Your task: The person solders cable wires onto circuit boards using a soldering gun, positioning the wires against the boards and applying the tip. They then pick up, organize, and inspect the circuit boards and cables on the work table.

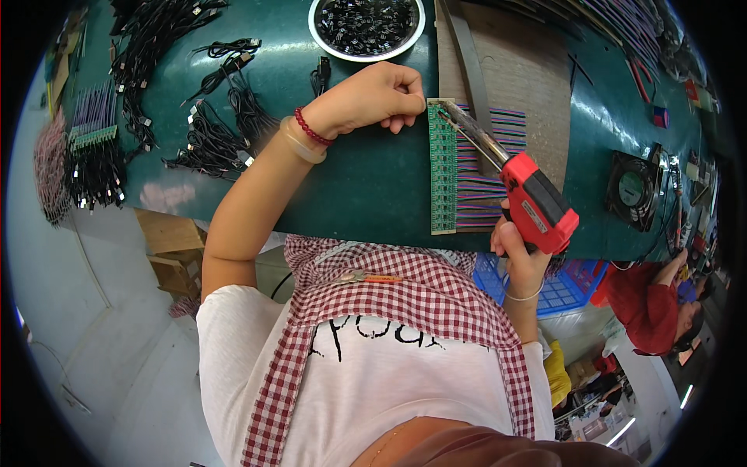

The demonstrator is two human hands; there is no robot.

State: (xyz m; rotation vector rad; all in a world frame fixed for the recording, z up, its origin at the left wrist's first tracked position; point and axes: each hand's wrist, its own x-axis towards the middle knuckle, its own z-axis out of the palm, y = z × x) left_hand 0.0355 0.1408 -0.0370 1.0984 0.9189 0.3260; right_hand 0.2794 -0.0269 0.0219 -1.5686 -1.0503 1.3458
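A green circuit board strip (443, 179) lies upright in front of me, with rows of coloured wires (482, 188) running out from its right side. My right hand (519, 257) is wrapped round a red and black soldering gun (535, 204). The gun's metal tip points up and left, reaching the top end of the board. Beside that same end, my left hand (372, 100) is closed in a pinch against the board's upper left corner. Whatever its fingertips hold is too small or hidden to make out.
A white bowl (313, 27) of small black parts stands at the far middle. Black cables (206, 140) lie to the left. A metal bar (469, 66) crosses cardboard (533, 74) under the wires. A black fan (632, 189) stands at right, near another person (646, 307); a blue basket (572, 284) sits below.
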